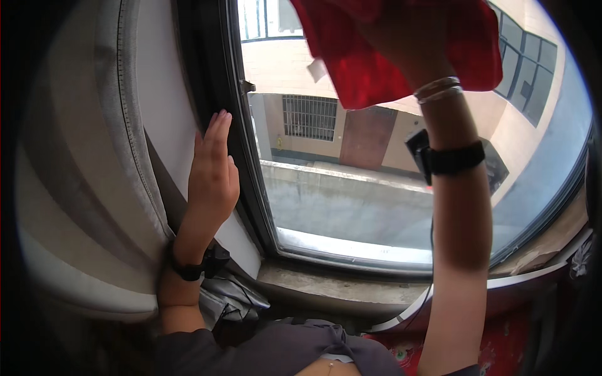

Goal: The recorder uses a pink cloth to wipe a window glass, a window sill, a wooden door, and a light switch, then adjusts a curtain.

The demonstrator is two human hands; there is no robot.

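My right hand (414, 49) is raised at the top of the view, holding a red cloth (364, 82) in front of the window glass (338, 211). The fingers are hard to make out against the cloth, and its upper part is cut off by the picture's edge. A small white tag (316, 70) sticks out from its left side. To the left, my left hand (214, 176) is upright and holds nothing. Its fingers are extended beside the dark window frame (247, 155); whether they touch it, I cannot tell.
A pale curtain (89, 197) hangs along the left. Below the glass runs a worn sill (338, 284), with crumpled silver material (235, 293) near my left forearm. A thin cable (429, 291) hangs by my right arm. Red patterned fabric (505, 345) lies at lower right.
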